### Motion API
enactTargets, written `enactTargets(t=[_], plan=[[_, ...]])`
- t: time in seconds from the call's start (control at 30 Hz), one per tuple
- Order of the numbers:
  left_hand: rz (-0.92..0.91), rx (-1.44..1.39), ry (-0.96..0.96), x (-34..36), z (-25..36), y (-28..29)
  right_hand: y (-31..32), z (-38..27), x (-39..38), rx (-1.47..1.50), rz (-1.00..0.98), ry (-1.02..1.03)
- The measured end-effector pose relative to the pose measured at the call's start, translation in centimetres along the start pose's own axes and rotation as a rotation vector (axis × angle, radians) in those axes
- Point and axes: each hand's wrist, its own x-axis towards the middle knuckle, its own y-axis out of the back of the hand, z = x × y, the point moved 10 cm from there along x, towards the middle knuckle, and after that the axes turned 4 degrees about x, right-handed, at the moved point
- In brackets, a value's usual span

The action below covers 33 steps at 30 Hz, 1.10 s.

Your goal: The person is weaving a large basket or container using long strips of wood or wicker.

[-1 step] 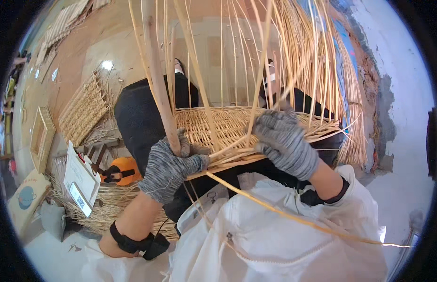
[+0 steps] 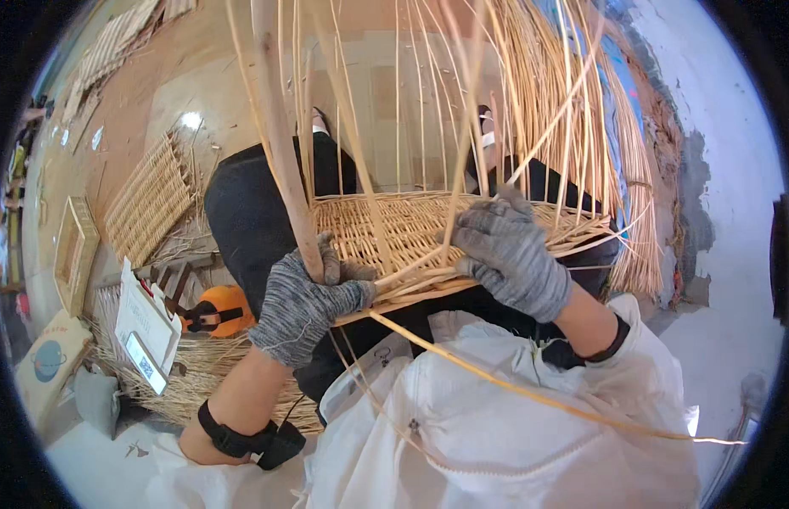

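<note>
A half-woven wicker basket rests across my lap, its flat woven base edged by upright stakes. My left hand, in a grey knitted glove, is closed around the near left corner, at the foot of a thick wooden stake. My right hand, gloved alike, is closed on a willow rod at the near edge. This rod slants up and right out of the fist; its stretch inside the fingers is hidden. A loose yellowish rod trails from the near edge over my white apron.
A bundle of long willow rods lies at the right, by a pale wall. To the left are a woven panel, a wooden frame, an orange object with a black-handled tool, and a phone against white card. Tall stakes rise in front of me.
My right hand has shifted slightly left, and the rod in it stands out more plainly toward the upper right. The left hand keeps its grip on the corner.
</note>
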Motion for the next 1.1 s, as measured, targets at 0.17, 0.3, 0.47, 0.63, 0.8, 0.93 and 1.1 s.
enactTargets(t=[0.17, 0.3, 0.47, 0.63, 0.8, 0.93, 1.1], plan=[[-0.018, -0.048, -0.046, 0.4, -0.1, -0.1, -3.4, 2.4, 0.6, 0.214, -0.137, -0.037], [-0.031, -0.16, -0.036, 0.3, -0.4, 0.0, -4.6, 2.6, 1.7, 0.218, -0.315, -0.13], [-0.009, -0.125, -0.015, 0.4, -0.6, -0.2, -5.6, 2.5, 3.9, 0.006, -0.69, -0.232], [-0.015, -0.029, -0.005, 0.1, 0.2, -0.2, -5.3, -1.5, 4.1, -0.314, -0.989, -0.057], [-0.019, -0.084, -0.064, 0.2, 0.1, -0.5, -2.3, -2.8, 0.4, -0.673, -0.254, 0.158], [0.164, 0.205, -0.045, -0.5, -0.1, 0.8, -4.2, -2.2, -2.5, -0.112, -0.102, 0.195], [0.176, -0.202, -0.185, -4.1, -4.5, 3.4, -5.7, -4.9, -3.5, 0.057, -0.299, -0.031]])
